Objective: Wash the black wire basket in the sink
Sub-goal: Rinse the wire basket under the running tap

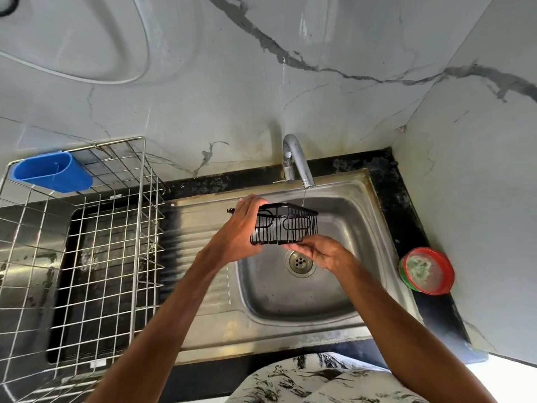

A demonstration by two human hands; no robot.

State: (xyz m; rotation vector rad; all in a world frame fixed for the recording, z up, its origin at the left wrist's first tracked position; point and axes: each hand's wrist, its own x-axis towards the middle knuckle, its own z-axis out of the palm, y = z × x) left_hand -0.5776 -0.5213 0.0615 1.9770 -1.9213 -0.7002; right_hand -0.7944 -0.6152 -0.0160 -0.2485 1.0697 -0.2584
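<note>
The black wire basket (286,225) hangs above the steel sink (343,286), just under the chrome tap (299,161). A thin stream of water falls from the spout onto the basket's far rim. My left hand (241,225) grips the basket's left end, fingers curled over its top edge. My right hand (319,253) holds the basket from underneath at its near bottom edge, fingers bent round the wire. The sink's drain (300,261) shows just below the right hand.
A steel wire dish rack (96,257) with a blue plastic cup holder (49,171) stands on the draining board to the left. A red-rimmed round tub (427,270) holding a soapy scrubber sits on the black counter right of the sink. Marbled wall tiles rise behind.
</note>
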